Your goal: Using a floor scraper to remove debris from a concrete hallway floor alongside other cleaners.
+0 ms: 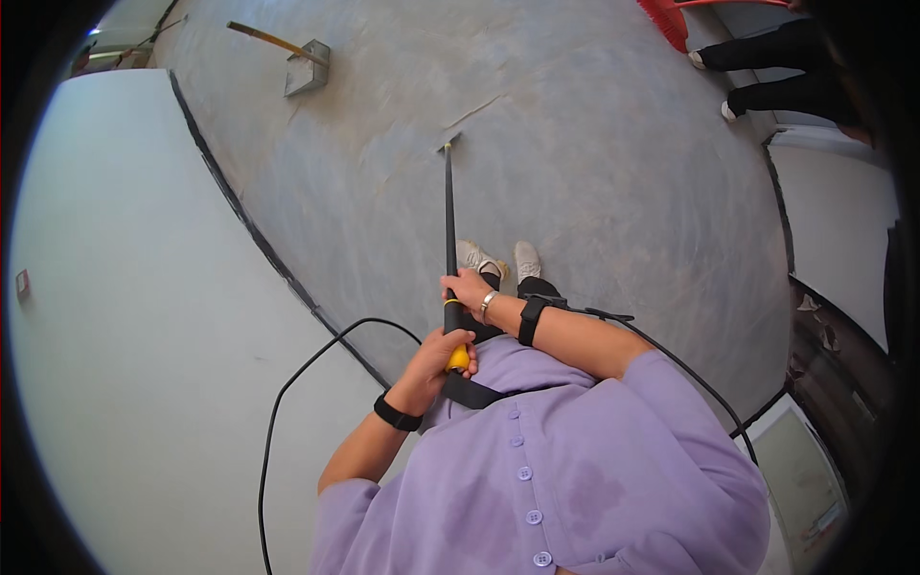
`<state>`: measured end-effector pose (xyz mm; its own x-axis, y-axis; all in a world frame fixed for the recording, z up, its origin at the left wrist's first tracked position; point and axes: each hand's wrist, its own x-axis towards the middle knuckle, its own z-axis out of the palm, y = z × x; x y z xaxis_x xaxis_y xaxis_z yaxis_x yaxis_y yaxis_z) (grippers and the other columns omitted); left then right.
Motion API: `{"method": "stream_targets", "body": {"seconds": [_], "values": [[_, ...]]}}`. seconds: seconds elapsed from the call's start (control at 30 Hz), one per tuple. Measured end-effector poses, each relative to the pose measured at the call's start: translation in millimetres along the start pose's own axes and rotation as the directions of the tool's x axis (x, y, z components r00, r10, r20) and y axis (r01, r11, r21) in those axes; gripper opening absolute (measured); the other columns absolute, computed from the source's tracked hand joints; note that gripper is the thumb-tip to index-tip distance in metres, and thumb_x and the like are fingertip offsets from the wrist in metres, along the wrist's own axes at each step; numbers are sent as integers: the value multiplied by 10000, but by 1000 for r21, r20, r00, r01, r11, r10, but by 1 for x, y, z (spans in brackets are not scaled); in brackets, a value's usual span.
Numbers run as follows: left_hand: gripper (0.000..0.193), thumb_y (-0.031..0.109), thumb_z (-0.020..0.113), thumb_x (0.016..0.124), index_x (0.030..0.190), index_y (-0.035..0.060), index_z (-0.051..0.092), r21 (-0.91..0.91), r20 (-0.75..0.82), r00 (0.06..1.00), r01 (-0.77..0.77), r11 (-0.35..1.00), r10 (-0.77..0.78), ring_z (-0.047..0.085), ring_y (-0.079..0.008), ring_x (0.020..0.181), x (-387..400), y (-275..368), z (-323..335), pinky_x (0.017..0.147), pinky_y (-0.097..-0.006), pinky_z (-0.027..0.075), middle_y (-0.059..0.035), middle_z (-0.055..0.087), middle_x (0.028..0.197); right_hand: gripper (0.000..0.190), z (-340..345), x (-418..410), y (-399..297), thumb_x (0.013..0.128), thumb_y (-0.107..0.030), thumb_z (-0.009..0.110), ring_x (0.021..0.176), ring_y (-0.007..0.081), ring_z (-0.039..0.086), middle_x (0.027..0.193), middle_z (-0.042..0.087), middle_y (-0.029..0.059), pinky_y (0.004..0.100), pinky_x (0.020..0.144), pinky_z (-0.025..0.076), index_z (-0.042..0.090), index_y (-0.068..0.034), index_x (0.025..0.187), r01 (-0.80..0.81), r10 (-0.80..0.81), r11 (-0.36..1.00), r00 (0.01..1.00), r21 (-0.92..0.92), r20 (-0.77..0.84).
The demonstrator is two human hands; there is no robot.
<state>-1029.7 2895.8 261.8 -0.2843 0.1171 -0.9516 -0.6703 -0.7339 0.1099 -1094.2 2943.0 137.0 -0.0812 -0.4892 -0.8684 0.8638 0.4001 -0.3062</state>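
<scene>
A long-handled scraper with a black pole [450, 215] runs from my waist out over the grey floor. Its thin blade [451, 143] touches the floor ahead of my shoes. My left hand [440, 357] is closed round the grip near its yellow end cap [458, 359]. Farther up the pole, just above a yellow ring, my right hand [469, 290] is wrapped round it. A thin raised strip or crack [474, 112] shows on the floor just beyond the blade.
A metal dustpan [307, 72] with a wooden handle stands at the upper left. A white wall [165, 287] with a black base edge runs along the left. At the upper right stands another person in black trousers [776, 50], beside a red broom [665, 23]. Black cables hang near both my arms.
</scene>
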Motion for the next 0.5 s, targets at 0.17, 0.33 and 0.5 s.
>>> {"method": "stream_targets", "body": {"seconds": [0.17,0.33,0.5], "values": [[177,124,476,693,778,18,363,36,-21,1000,-1,999,2,474,-176,381,26,1,-11,311,-244,354,-75,452,523,235,0,41,14,692,-217,438,501,168,497,550,502,88,288,451,400,454,17,700,185,-211,969,964,-162,-162],[164,138,473,698,742,14,374,44,-70,998,-1,999,4,456,-179,366,47,3,-29,307,-259,341,-80,451,525,215,6,60,6,711,-211,444,431,144,461,510,481,63,269,392,378,433,-3,658,247,-311,922,931,-298,-193],[161,157,485,707,729,21,401,-63,-32,980,-196,979,194,469,-173,388,86,50,-9,329,-257,364,-78,454,517,307,-10,117,-49,682,-244,409,484,238,515,531,515,142,322,474,405,496,44,621,227,-285,939,934,-259,-215]]}}
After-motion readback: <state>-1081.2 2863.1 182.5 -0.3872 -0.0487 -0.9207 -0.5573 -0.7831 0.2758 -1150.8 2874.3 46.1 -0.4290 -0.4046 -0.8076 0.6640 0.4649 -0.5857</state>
